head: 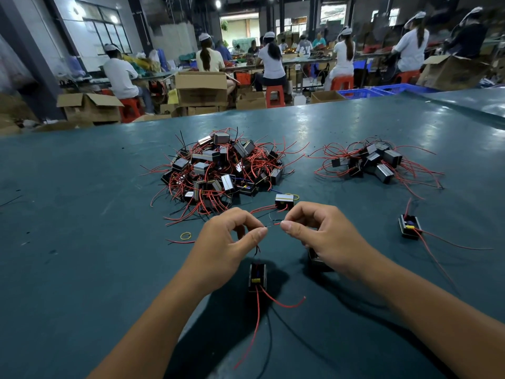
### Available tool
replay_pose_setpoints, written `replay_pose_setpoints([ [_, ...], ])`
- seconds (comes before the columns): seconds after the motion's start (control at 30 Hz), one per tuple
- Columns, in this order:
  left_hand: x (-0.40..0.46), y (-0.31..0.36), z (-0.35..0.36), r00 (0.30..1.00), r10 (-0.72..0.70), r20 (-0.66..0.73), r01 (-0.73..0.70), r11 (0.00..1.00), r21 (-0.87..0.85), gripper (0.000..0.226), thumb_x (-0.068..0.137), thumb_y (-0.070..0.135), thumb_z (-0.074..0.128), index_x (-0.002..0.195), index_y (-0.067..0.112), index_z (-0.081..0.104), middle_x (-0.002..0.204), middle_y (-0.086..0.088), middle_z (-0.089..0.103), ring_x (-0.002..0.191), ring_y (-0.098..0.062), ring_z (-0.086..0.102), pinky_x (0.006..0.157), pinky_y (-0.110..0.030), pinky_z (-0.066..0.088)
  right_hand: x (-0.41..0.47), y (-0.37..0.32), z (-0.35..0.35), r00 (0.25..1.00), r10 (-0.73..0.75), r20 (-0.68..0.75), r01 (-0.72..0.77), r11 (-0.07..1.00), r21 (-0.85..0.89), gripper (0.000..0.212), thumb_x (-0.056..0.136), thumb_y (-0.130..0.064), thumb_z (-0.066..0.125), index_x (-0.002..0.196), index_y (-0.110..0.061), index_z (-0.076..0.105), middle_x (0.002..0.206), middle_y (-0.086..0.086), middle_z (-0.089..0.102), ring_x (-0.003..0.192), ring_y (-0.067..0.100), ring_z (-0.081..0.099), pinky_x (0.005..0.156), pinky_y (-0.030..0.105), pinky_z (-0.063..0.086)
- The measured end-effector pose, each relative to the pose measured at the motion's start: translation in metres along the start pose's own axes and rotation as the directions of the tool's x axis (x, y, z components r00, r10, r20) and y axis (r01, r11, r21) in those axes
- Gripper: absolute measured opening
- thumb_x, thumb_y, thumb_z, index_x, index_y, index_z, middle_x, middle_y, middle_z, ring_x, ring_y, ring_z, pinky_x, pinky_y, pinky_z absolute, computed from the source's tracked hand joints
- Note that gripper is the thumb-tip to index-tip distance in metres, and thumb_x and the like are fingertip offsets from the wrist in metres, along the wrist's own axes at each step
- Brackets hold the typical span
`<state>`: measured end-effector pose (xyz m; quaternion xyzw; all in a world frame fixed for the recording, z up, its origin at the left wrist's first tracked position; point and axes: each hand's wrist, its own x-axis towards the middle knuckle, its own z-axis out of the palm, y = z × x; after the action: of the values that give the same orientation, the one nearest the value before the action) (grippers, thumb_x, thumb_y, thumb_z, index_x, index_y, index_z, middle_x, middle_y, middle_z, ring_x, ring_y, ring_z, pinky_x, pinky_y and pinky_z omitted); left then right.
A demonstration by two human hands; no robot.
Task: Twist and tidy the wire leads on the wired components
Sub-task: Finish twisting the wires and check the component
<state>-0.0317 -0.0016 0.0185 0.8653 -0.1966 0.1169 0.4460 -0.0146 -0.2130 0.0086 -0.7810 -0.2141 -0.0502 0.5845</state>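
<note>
Wire leads point(273, 225) stretch at frame centre between both hands: left hand point(229, 242) and right hand point(322, 233) each pinch an end between thumb and forefinger. Their component point(257, 277) hangs below, over the green table point(82, 214).

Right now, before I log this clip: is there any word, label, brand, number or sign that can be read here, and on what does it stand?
None can be read.
Small black wired component with a yellow tab below the hands: no print visible.
Large heap of black components with red leads: any marks too small.
Brown cardboard boxes behind the table: faces blurred.
Wall papers by the window: blurred.
</note>
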Motion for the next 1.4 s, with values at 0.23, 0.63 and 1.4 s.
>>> replay_pose_setpoints([
  [0.23, -0.003, -0.005, -0.008, 0.991, -0.131, 0.009, 0.129, 0.984, 0.123, 0.036, 0.076, 0.057, 0.076, 0.092, 0.032, 0.055, 0.08, 0.011, 0.058, 0.068, -0.001, 0.05, 0.061, -0.017, 0.04, -0.005, 0.001, -0.014, 0.999, -0.034, -0.007, 0.026, 0.862, -0.507, 0.033, 0.084, -0.055, 0.065, 0.106, -0.034, 0.051, 0.095, -0.018, 0.06, 0.093, 0.0, 0.057, 0.077, 0.016, 0.045],
  [0.63, -0.004, -0.004, -0.003, 0.925, -0.285, 0.251, 0.2, 0.927, 0.316, 0.017, 0.079, 0.041, 0.071, 0.09, 0.032, 0.062, 0.08, 0.014, 0.068, 0.067, -0.001, 0.06, 0.057, -0.021, 0.046, -0.005, -0.002, -0.031, 0.938, 0.284, 0.2, 0.017, 0.539, -0.842, 0.046, 0.074, -0.077, 0.057, 0.092, -0.035, 0.046, 0.083, -0.015, 0.054, 0.081, 0.01, 0.054, 0.07, 0.031, 0.048],
  [1.4, -0.005, -0.007, 0.026, 0.999, -0.032, 0.011, 0.032, 0.999, -0.016, 0.046, 0.07, 0.061, 0.077, 0.079, 0.02, 0.058, 0.059, 0.014, 0.051, 0.055, -0.002, 0.04, 0.053, -0.018, 0.032, -0.009, -0.008, 0.009, 0.956, 0.263, 0.133, -0.294, 0.886, 0.358, 0.037, 0.074, -0.024, 0.074, 0.097, 0.001, 0.06, 0.07, 0.01, 0.064, 0.063, 0.016, 0.063, 0.06, 0.031, 0.059],
])
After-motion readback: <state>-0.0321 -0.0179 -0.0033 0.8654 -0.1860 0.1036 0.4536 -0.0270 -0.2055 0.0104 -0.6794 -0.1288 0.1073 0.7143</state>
